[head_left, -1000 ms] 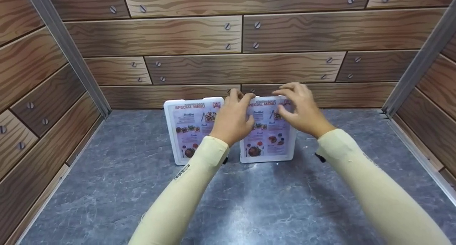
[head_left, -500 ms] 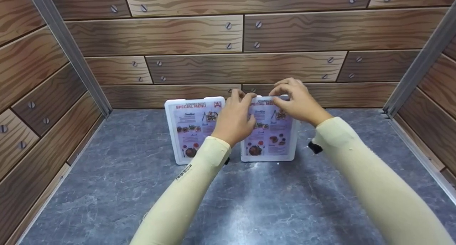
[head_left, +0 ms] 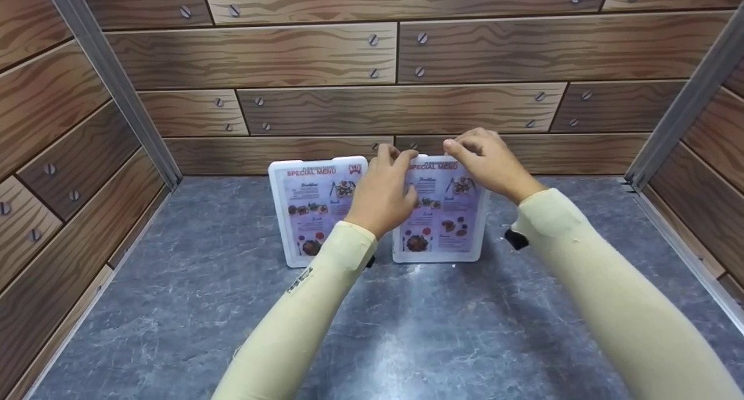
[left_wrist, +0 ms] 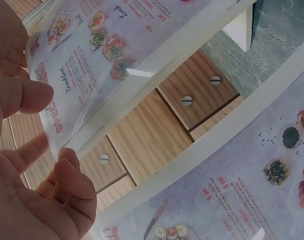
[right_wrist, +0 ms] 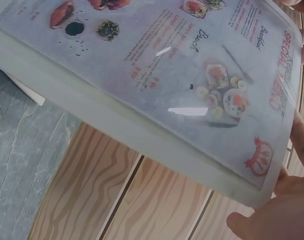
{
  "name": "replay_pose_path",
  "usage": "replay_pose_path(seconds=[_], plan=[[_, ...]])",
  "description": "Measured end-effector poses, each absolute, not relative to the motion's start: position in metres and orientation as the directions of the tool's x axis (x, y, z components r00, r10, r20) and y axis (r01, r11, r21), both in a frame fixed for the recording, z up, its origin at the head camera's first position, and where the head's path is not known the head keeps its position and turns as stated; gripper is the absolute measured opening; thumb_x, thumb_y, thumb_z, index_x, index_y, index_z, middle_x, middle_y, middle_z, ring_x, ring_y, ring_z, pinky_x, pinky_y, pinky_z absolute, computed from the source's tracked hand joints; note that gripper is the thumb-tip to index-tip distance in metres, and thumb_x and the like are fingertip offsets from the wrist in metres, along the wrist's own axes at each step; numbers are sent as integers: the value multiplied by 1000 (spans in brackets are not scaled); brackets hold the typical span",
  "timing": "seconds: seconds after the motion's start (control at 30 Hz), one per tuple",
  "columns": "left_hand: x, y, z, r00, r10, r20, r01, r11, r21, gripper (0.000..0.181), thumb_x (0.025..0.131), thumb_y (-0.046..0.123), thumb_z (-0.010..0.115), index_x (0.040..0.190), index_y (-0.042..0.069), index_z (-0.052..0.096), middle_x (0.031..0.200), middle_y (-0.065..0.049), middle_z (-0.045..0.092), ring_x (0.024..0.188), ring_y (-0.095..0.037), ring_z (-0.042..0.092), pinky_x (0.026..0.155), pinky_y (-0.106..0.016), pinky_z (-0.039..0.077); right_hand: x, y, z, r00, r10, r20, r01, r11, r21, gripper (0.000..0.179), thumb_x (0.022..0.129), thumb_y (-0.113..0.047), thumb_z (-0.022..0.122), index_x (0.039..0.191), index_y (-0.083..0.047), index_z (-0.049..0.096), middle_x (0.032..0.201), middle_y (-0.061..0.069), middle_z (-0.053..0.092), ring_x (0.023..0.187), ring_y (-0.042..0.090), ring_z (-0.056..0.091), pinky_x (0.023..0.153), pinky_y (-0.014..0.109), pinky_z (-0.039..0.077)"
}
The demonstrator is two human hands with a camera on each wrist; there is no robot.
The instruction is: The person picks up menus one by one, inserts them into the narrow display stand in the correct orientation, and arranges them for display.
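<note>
Two white-framed menu stands, each with a clear-covered "Special Menu" sheet, stand side by side. My left hand (head_left: pixel 383 193) is at the top left corner of the right menu stand (head_left: pixel 442 214). In the left wrist view its thumb (left_wrist: pixel 29 96) overlaps the sheet's top edge, and another finger passes behind. My right hand (head_left: pixel 491 159) is at the same stand's top right, thumb tip at the top edge and fingers curled behind it. The right wrist view shows a finger (right_wrist: pixel 301 142) behind the frame's top. The left menu stand (head_left: pixel 308 214) is partly hidden by my left hand.
The stands rest on a grey marbled tabletop (head_left: pixel 192 284). A wood-plank-patterned back wall (head_left: pixel 401 112) rises behind them, with similar side walls and grey metal corner posts (head_left: pixel 116 80). A white support piece (left_wrist: pixel 239 30) shows behind the right stand.
My right thumb has moved up from the sheet's front to the top edge, and the hand has moved slightly up. My left hand and both stands have stayed nearly in place.
</note>
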State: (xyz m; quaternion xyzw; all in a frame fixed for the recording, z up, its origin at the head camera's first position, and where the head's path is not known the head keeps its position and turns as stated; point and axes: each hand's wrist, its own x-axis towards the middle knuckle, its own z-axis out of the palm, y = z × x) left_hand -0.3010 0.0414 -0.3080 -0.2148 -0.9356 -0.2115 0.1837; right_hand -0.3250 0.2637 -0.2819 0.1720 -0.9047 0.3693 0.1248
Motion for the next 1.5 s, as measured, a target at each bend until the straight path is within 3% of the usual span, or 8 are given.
replay_pose_path(seconds=[0.37,0.53,0.73,0.97,1.07,1.23,1.4,1.5], plan=[[-277,39,-336,-914,108,392,382,561,735,78,91,13,68,161,16,33,151,-5,42,120,-19,54,97,-31,50,-306,266,-323,-799,124,589,-450,526,-722,43,98,-12,68,135,5,56,135,20,53,130,33,46,117,46,32],[-257,43,-365,-958,27,284,265,455,850,84,88,14,70,162,16,29,157,-5,39,139,-22,44,112,-41,42,-283,258,-362,-829,290,478,-362,371,-855,47,98,-6,62,140,6,46,139,20,48,133,30,46,119,43,32],[-243,39,-399,-983,43,179,183,336,924,81,88,13,67,160,9,29,157,-14,35,140,-30,43,114,-51,40,-265,243,-396,-836,308,454,-360,316,-877,49,95,3,58,142,8,46,136,22,47,126,30,50,112,46,40],[-243,37,-410,-989,122,86,118,281,952,88,87,13,66,164,19,23,159,-13,32,134,-28,46,102,-46,48,-261,245,-407,-821,300,486,-391,326,-861,56,94,7,54,149,6,43,138,22,44,131,29,47,112,46,40],[-245,38,-411,-983,164,82,127,285,950,92,87,13,66,166,22,19,161,-11,30,105,-21,56,88,-40,52,-267,250,-411,-812,308,496,-406,314,-858,58,93,12,52,150,7,42,139,24,44,132,31,46,114,48,39],[-249,39,-414,-970,214,113,174,293,940,95,87,13,67,167,21,15,162,-10,29,72,-11,44,72,-30,50,-276,258,-415,-816,305,491,-411,292,-864,61,92,15,50,152,8,40,143,24,42,134,31,44,117,48,36],[-249,33,-412,-958,257,129,207,306,929,96,89,14,68,167,19,13,164,-10,26,85,-18,53,81,-31,53,-276,265,-412,-845,260,467,-414,236,-879,61,93,13,53,152,5,41,143,20,43,133,26,45,118,42,37],[-245,26,-407,-950,278,140,230,323,918,89,91,13,68,166,18,19,164,-9,29,114,-24,57,97,-36,53,-273,273,-410,-860,232,454,-424,169,-890,60,94,14,53,152,6,40,145,19,43,135,25,45,118,41,37]])
